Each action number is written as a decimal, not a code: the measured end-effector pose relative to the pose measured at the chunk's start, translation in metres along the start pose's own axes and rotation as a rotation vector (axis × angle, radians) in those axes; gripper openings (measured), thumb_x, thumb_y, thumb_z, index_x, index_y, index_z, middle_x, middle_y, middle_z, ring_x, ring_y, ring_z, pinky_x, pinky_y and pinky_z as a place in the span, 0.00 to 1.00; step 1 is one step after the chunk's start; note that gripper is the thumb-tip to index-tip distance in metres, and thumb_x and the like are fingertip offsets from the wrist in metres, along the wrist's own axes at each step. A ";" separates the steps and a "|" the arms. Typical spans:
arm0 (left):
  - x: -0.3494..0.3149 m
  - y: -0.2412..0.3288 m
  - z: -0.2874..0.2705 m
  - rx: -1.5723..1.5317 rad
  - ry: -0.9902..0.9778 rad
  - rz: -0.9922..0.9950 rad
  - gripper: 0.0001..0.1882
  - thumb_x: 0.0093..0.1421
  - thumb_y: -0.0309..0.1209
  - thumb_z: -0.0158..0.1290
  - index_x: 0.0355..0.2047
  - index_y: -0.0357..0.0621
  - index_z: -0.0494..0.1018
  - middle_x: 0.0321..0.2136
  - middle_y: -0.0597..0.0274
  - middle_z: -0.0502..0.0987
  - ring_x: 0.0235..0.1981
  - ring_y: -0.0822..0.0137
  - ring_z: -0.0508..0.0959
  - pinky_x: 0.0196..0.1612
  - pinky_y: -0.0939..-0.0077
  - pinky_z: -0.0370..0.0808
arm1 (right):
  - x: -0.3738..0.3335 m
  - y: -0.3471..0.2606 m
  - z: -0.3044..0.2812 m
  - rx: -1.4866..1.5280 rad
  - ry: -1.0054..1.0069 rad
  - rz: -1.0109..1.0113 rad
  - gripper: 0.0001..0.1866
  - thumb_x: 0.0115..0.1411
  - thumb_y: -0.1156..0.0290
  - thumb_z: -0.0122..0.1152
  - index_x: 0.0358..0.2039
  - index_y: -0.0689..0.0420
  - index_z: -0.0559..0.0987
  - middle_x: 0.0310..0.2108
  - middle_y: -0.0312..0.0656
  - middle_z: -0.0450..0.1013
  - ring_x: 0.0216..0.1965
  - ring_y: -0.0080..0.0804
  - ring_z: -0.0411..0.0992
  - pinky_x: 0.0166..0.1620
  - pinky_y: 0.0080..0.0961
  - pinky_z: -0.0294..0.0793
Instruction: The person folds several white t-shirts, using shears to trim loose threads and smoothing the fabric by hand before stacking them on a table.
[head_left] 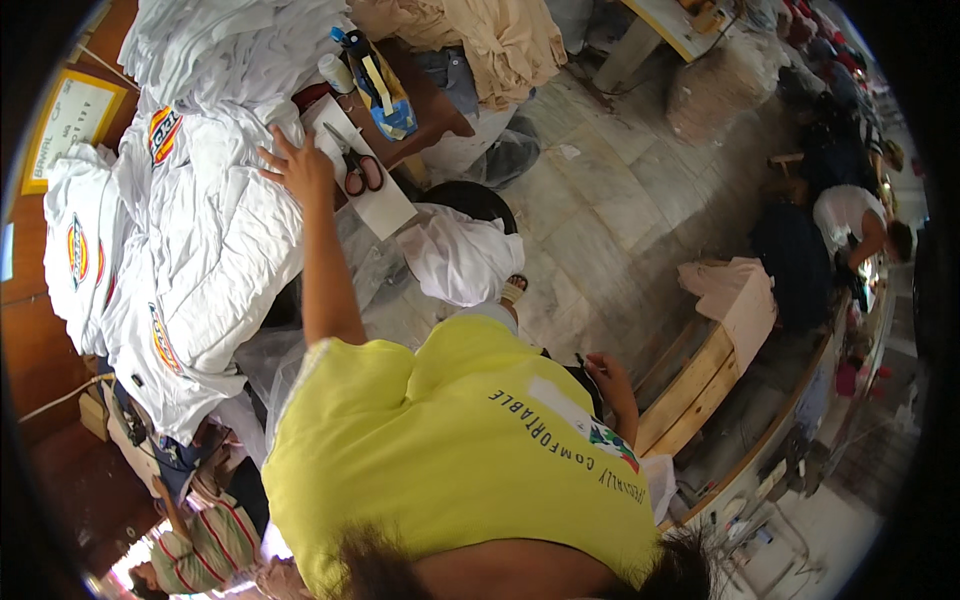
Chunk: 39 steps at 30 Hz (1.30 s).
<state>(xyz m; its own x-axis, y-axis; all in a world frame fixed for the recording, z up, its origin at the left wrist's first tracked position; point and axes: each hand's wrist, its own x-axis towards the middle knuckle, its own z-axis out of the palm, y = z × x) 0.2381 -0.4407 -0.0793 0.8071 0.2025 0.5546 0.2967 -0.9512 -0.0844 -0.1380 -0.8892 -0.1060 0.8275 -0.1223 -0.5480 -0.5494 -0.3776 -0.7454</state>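
Observation:
My left hand (pixel 303 165) reaches out with its fingers spread and rests at the edge of a heap of white T-shirts (pixel 215 230), some with a red, yellow and black print. It appears to hold nothing. Close beside it, scissors (pixel 358 165) with dark red handles lie on a white strip of card (pixel 382 212). My right hand (pixel 612 385) is low at my right side, its fingers bent together around a small dark thing too small to name.
A blue and yellow packet (pixel 390 110) and a white spool (pixel 335 72) stand past the scissors. White cloth (pixel 462 255) hangs over a black tub (pixel 470 198) before me. A wooden bench (pixel 690 400) is at right. Other people (pixel 850 220) sit at far right and lower left.

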 end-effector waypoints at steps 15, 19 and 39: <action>0.066 -0.121 0.041 -0.373 0.145 -0.648 0.29 0.40 0.26 0.51 0.47 0.48 0.65 0.49 0.46 0.62 0.46 0.46 0.67 0.46 0.51 0.66 | 0.078 -0.019 -0.144 -0.197 0.038 -0.062 0.15 0.57 0.65 0.53 0.41 0.59 0.71 0.38 0.46 0.71 0.37 0.33 0.70 0.40 0.26 0.69; 0.072 -0.041 0.001 0.168 0.136 -0.399 0.27 0.45 0.28 0.51 0.49 0.54 0.65 0.55 0.55 0.59 0.55 0.46 0.58 0.52 0.43 0.56 | 0.071 -0.009 -0.147 -0.174 0.045 -0.023 0.12 0.56 0.69 0.53 0.40 0.60 0.71 0.35 0.43 0.71 0.37 0.29 0.70 0.39 0.24 0.68; 0.120 -0.082 0.085 0.045 -0.677 0.253 0.20 0.51 0.33 0.49 0.45 0.42 0.65 0.37 0.48 0.73 0.37 0.49 0.74 0.40 0.56 0.69 | 0.157 -0.016 -0.100 -0.403 -0.147 -0.083 0.15 0.55 0.63 0.54 0.39 0.59 0.72 0.36 0.45 0.72 0.34 0.38 0.71 0.37 0.28 0.69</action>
<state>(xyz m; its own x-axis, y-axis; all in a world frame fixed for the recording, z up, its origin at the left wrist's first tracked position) 0.3540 -0.3187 -0.0758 0.9887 0.0910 -0.1191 0.0680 -0.9805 -0.1846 0.0121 -0.9936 -0.1419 0.8254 0.0447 -0.5628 -0.3688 -0.7121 -0.5974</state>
